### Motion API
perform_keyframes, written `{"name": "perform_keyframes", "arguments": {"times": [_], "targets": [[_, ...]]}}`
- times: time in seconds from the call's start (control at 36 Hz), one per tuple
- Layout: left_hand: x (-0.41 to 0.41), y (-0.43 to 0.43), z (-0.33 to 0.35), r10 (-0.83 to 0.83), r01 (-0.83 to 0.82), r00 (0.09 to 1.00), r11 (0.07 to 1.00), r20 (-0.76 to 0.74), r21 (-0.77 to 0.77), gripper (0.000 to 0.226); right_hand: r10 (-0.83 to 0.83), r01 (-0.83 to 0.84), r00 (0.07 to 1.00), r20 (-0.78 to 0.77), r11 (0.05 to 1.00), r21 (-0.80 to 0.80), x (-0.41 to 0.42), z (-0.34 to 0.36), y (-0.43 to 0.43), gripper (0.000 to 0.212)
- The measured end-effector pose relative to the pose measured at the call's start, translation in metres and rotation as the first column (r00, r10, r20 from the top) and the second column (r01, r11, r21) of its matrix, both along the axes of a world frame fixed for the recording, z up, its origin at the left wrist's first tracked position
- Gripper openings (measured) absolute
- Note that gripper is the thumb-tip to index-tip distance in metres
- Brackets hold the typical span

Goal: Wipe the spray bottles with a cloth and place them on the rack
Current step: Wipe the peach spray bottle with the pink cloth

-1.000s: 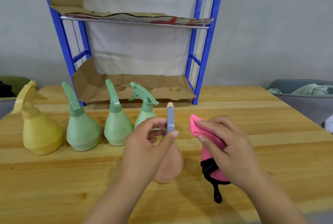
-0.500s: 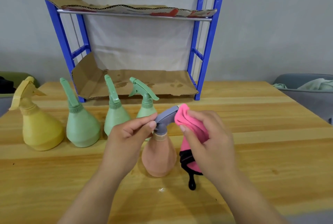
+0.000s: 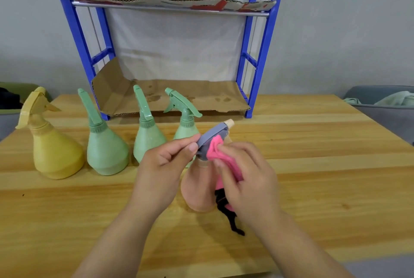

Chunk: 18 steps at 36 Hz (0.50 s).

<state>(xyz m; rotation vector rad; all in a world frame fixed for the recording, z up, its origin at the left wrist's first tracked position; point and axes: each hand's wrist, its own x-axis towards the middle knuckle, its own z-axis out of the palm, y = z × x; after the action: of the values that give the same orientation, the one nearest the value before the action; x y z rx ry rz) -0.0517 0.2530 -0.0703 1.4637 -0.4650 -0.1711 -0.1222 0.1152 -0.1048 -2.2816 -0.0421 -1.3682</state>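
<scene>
Hands nearest, two of them: left hand [image 3: 165, 161] pinching the grey trigger head [image 3: 212, 137] of one peach spray bottle [image 3: 199, 188] between thumb and forefinger; right hand [image 3: 248, 179] clenched round one pink cloth [image 3: 215, 150], its bunched tip pressed against the underside of that head. Peach bottle upright on the wooden table [image 3: 324, 165] between both hands, black trim [image 3: 230, 217] of the cloth hanging beside its base.

Farther back, four more bottles standing in a row on the table: one yellow bottle [image 3: 53, 154] at the left end, then three green, namely left green bottle [image 3: 105, 154], middle green bottle [image 3: 146, 141] and right green bottle [image 3: 186, 134].

Behind them, one blue rack [image 3: 264, 53], two shelves, each lined with cardboard [image 3: 179, 96].

At the far edges, two bins: grey bin [image 3: 380, 116] on the right, holding pale green fabric [image 3: 394, 100]; green bin [image 3: 22, 89] on the left, holding something dark.
</scene>
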Motion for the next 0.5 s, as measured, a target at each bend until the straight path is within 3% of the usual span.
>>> {"name": "perform_keyframes", "arguments": {"times": [0.14, 0.28, 0.5], "targets": [[-0.002, -0.002, -0.001, 0.007, -0.007, 0.999, 1.0, 0.04, -0.011, 0.022, 0.01, -0.007, 0.999, -0.034, 0.996, 0.094, -0.001, -0.004, 0.004, 0.02], [-0.003, -0.007, -0.001, 0.01, -0.01, 0.995, 1.0, 0.097, 0.004, 0.018, 0.082, -0.081, 0.996, -0.043, 0.996, 0.02, -0.003, -0.007, 0.006, 0.02], [0.0, -0.013, -0.005, 0.096, -0.119, 0.971, 0.988, 0.219, 0.094, 0.021, -0.074, 0.074, 0.997, 0.016, 0.997, 0.004, 0.004, 0.006, -0.014, 0.014]]}}
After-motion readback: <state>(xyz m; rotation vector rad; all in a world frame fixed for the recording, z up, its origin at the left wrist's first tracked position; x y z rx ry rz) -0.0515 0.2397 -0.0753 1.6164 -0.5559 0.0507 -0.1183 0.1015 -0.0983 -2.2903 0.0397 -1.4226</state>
